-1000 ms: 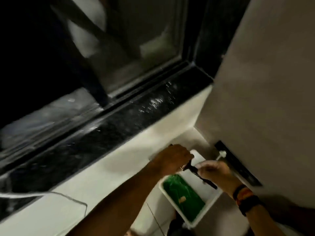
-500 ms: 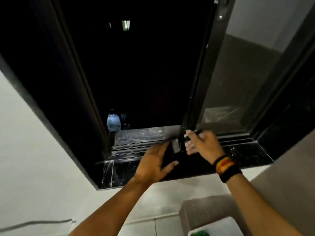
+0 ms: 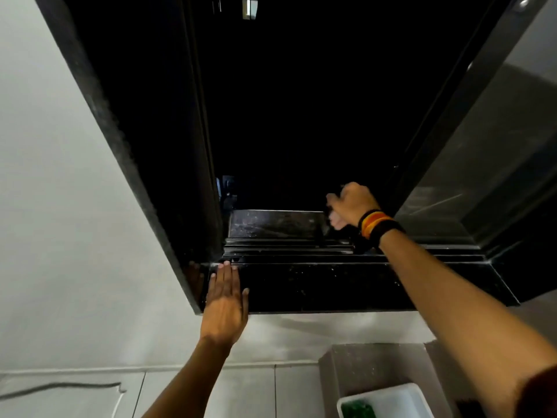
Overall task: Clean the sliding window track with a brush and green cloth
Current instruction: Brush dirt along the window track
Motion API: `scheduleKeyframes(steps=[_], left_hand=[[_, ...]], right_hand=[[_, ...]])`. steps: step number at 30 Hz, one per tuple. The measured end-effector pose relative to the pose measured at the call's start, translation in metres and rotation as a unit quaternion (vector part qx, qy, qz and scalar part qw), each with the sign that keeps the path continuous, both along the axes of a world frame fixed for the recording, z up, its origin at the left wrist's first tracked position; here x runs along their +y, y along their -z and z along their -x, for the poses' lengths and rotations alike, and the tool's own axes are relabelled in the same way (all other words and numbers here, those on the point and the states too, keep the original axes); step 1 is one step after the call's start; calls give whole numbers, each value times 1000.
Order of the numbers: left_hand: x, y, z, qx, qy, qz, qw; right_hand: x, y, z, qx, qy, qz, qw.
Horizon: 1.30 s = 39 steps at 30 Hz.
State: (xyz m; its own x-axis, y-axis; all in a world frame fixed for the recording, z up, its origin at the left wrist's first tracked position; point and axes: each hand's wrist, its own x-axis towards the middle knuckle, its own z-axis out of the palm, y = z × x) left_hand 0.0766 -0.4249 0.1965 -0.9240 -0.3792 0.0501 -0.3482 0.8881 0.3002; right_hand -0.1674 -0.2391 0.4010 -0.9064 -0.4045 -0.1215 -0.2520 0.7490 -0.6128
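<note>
I am bracing my flat, spread left hand [image 3: 225, 300] on the sill [image 3: 331, 285] while my right hand [image 3: 351, 205], fisted on something I cannot make out, is hovering past the window track [image 3: 286, 251], risking flicking grit outside, the green cloth [image 3: 358, 410] lying unused in the white tub [image 3: 391, 396].

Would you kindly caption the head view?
Left hand flat on dark sill; right hand closed above window track.

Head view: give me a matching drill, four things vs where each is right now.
Things:
1. left hand
2. right hand
3. green cloth
4. striped orange and black wristband

Places:
A. in the white plastic tub, bottom right
B. flat on the black stone sill, left end
C. on the right wrist
D. closed, raised above the far side of the sliding window track

Pairs: 1-B, 2-D, 3-A, 4-C
</note>
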Motion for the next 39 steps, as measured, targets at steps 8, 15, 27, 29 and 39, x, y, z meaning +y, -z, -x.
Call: scheduleKeyframes(steps=[8,15,27,29,39], left_hand=[[-4,9,2,-35,0,8,999],[-3,4,-4,-16,0,-50,999],[-3,2,-4,-24,7,-95,995],[-2,4,-3,-17,10,-86,996],[46,-16,16,144,144,-38,978]], right_hand=[[-67,20,-59,-155,-5,114,981],[-98,9,-73,72,-73,-140,985],[-121,32,-85,-19,-69,-34,997],[-134,44,-98,-214,3,163,963],[104,67,-71,-221,301,387,843]])
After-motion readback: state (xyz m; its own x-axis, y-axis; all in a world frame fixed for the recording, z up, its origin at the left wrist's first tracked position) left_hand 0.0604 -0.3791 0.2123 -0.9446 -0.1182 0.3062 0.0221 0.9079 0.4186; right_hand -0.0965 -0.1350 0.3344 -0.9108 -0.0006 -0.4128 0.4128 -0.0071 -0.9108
